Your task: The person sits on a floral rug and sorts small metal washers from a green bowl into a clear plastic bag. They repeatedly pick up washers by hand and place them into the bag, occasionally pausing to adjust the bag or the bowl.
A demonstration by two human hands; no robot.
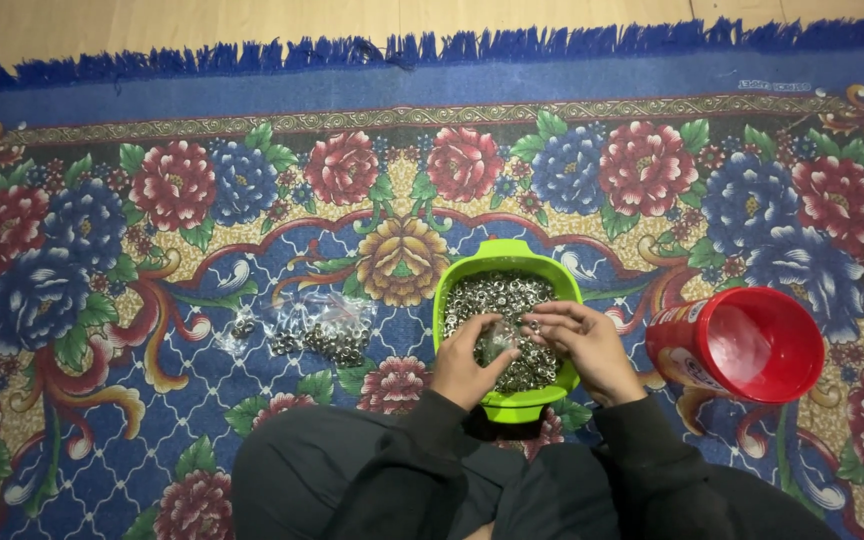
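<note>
Right over the near half of a lime-green plastic bowl [505,262], both hands meet. The left hand [465,368] is curled, its grip closed around a small clear plastic bag [497,340] that seems partly filled with little metal pieces; the bag's mouth points up and toward the other hand. The right hand [582,345] lies just beside it, fingers bent inward with the fingertips [534,322] pinched at or just above the bag's opening. They appear to grip something small, though what exactly sits between them is too tiny to tell.

Directly beneath both hands lies the heap of small silver metal rings [497,293] filling the bowl, so the supply is straight below and slightly ahead of either grip, with the right hand's fingertips nearest to it.

To the person's right, near the bowl but apart from it, a red plastic canister [742,345] lies on its side with its open mouth facing the camera. To the left, well apart from the hands, several filled clear plastic bags of rings [317,328] rest on the floral blue and red carpet [102,250]. Dark sleeves and clothing [372,480] fill the bottom of the view.
</note>
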